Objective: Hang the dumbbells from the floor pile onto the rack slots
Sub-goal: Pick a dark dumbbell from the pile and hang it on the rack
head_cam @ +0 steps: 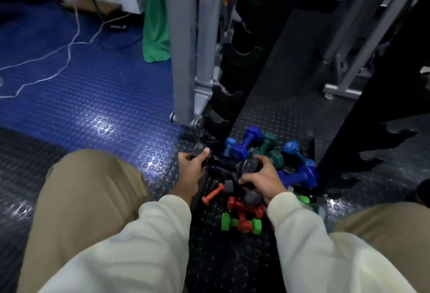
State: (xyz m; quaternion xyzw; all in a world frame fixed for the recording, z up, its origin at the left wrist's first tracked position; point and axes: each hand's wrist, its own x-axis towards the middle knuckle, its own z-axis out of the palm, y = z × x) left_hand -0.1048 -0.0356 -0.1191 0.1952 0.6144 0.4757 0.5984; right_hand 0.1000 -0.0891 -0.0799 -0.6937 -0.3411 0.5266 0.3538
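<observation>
Left hand point(190, 167) fingers curl round one end of black dumbbell point(223, 164); right hand point(258, 175) fingers grip the other end, over the floor pile point(242, 211).

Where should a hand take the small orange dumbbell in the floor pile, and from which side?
Grip the orange dumbbell by its thin bar between the two heads, coming from above. It lies flat on the floor at the pile's left edge, nothing on top, bar exposed; the heads are wider and would stop it slipping.

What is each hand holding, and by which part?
Both hands grip one black dumbbell by its ends: the left hand wraps the left head, the right hand the right head, above the pile.
</observation>
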